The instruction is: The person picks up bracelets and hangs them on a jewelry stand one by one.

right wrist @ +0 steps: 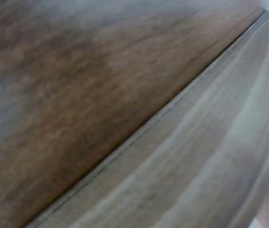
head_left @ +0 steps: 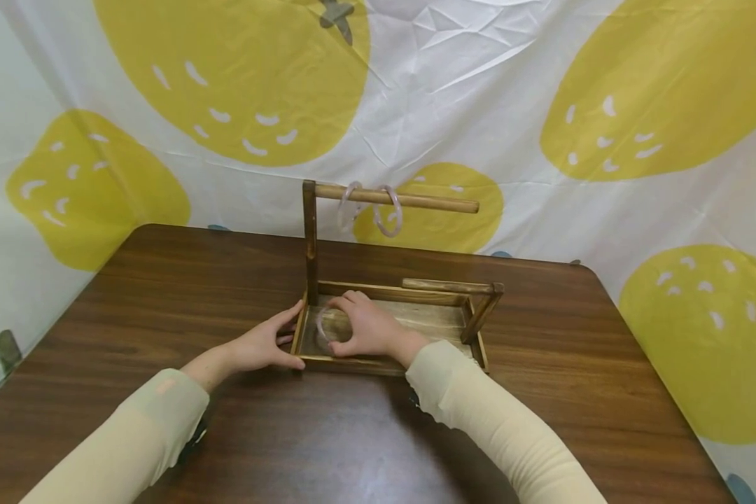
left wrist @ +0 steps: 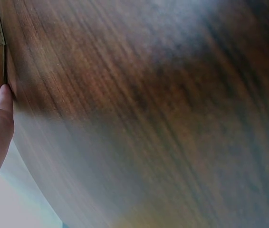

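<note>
My right hand [head_left: 372,329] pinches a clear, pale bangle [head_left: 320,326] between thumb and fingers, inside the left part of a wooden jewelry stand's tray [head_left: 428,316]. At the tray's left end, my left hand [head_left: 261,344] is spread, its thumb touching the front corner and other fingers against the side wall. That straight thumb [left wrist: 5,100] also appears in the left wrist view. Two pale purple bangles [head_left: 398,213] hang from the stand's tall bar [head_left: 444,203]. In the right wrist view, the tray's front wall [right wrist: 187,142] fills the lower right; the held bangle is not visible there.
A shorter bar [head_left: 447,285] juts leftward from a post [head_left: 482,315] at the tray's right end. The tall post [head_left: 311,238] rises at its left. Under everything lies a dark wooden table [head_left: 353,434], backed by a white cloth [head_left: 453,84] with yellow fruit prints.
</note>
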`<state>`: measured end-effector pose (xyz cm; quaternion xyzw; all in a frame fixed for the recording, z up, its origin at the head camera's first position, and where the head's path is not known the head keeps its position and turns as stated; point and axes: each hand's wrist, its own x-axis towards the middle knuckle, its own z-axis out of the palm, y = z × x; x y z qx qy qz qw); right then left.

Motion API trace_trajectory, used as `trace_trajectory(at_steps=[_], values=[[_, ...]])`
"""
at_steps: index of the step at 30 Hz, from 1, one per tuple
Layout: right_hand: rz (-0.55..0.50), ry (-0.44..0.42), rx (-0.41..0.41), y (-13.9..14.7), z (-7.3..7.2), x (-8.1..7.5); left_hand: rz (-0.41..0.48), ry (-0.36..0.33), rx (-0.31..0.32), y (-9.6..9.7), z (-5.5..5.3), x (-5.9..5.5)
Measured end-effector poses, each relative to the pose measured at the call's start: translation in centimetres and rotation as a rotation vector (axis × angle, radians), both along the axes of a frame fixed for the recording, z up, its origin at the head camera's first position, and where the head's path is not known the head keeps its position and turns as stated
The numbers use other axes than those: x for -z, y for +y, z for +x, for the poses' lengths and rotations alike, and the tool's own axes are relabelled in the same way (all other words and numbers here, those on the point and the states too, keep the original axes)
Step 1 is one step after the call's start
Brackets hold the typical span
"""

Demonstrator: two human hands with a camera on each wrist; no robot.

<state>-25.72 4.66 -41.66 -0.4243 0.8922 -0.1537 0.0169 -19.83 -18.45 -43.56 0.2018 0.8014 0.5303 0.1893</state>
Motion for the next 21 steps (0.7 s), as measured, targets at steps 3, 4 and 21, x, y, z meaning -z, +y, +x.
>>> trace_trajectory(at_steps=[3, 4, 21], values=[[-0.005, -0.013, 0.013, -0.1, 0.2, -0.3, 0.006, -0.037, -0.02, 0.0, -0.2, 0.1], [-0.008, -0.016, 0.018, -0.1, 0.3, -0.5, 0.003, -0.041, -0.023, 0.1, -0.2, 0.2], [-0.086, -0.08, 0.054, 0.0, 1.4, -1.6, -0.006, -0.041, -0.026, 0.2, -0.3, 0.1]])
